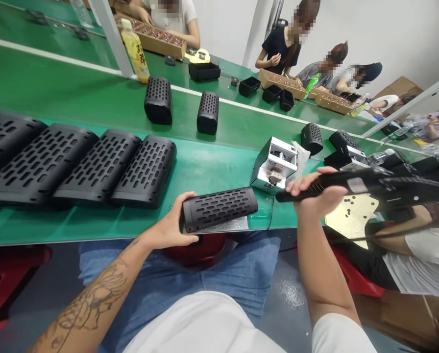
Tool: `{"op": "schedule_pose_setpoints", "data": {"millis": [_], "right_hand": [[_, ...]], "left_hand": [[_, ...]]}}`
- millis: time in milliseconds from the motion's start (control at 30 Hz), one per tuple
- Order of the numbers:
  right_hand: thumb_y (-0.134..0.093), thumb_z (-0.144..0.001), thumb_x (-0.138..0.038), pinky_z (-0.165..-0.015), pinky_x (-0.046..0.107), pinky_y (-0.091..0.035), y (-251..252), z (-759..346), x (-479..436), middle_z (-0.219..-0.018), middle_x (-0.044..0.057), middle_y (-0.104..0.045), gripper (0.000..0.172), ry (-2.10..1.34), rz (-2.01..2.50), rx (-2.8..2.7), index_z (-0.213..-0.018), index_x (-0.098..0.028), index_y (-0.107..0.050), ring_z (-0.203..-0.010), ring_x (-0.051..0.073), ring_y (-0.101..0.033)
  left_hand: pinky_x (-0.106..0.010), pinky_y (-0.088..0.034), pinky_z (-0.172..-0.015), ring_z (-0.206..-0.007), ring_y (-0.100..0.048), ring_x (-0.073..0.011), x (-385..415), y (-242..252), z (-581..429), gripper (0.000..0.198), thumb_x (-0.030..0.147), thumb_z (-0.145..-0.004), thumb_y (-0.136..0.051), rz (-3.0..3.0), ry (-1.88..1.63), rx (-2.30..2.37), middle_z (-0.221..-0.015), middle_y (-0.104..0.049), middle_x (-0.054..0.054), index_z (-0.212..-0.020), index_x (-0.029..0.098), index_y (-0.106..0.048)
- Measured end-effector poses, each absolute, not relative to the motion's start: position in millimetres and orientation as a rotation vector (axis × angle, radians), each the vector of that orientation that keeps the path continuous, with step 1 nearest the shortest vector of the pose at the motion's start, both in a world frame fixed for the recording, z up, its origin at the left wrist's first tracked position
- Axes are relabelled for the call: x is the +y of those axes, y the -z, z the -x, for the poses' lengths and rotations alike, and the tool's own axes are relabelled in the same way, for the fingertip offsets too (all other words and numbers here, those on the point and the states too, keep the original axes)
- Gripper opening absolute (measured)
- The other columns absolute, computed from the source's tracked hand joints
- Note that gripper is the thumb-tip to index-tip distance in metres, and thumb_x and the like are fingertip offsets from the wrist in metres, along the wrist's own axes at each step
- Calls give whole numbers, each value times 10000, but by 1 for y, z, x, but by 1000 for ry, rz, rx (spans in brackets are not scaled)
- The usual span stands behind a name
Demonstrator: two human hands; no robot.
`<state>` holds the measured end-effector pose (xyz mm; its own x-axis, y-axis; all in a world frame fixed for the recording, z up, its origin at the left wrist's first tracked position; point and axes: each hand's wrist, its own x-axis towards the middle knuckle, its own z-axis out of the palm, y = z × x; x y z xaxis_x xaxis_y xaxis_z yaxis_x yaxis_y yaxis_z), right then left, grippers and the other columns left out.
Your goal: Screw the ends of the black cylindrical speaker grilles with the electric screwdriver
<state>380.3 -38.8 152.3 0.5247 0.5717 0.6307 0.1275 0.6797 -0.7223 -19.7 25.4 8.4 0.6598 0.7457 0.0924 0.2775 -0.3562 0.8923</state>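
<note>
My left hand (171, 223) grips the left end of a black perforated housing (219, 208), thumb and fingers around that end. The housing lies on its side at the table's front edge, long slots facing up. Raised to the right of it, my right hand (315, 191) is closed around a black electric screwdriver (355, 185) with a cord at its far right end. The tool is apart from the housing. Behind and between them stands a small white screw feeder (276, 164). A clear plastic sheet (232, 225) lies under the housing.
Several large perforated housings (142, 171) line the left side of the green table (212, 162). Smaller ones (207, 113) stand farther back. A yellow bottle (135, 51) stands by a white post (114, 39). At right, a co-worker's sleeve (425, 260) and yellow paper (352, 215) are close.
</note>
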Motion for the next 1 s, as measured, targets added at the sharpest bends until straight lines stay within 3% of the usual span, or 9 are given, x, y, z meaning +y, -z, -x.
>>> {"op": "schedule_pose_setpoints", "data": {"millis": [200,367,667,1000], "right_hand": [[-762,-928,-984,-422,312,-551,-146,-337,-77,-603,-98,-649,681,-468,739,-1153,-1118,-330,-752,-359,151,-519],[-929,-898,-828,-442,322,-565,-137,-322,-61,-620,-85,-689,569,-489,725,-1099,-1084,-314,-770,-392,166,-567],[-964,-811,-879,-425,348,-569,-133,-328,-51,-577,-96,-645,665,-624,820,-1127,-955,-299,-672,-361,174,-561],[-1030,-803,-770,-451,310,-561,-139,-331,-46,-544,-111,-597,600,-813,793,-1205,-887,-293,-676,-359,135,-515]], "left_hand": [[-586,-588,-1323,-1538,-697,-399,18,4,13,1141,445,-843,-1020,-1875,-745,816,-1733,-537,-194,-1752,326,-340],[-574,-601,-1310,-1522,-714,-389,16,5,10,1134,423,-815,-1031,-1857,-784,832,-1704,-566,-178,-1739,324,-382],[-507,-603,-1321,-1531,-718,-372,13,-1,7,1085,401,-776,-1015,-1858,-810,869,-1681,-631,-148,-1700,311,-453],[-515,-643,-1263,-1480,-747,-399,16,-12,10,1117,457,-723,-1025,-1962,-696,982,-1657,-667,-130,-1682,305,-471]]}}
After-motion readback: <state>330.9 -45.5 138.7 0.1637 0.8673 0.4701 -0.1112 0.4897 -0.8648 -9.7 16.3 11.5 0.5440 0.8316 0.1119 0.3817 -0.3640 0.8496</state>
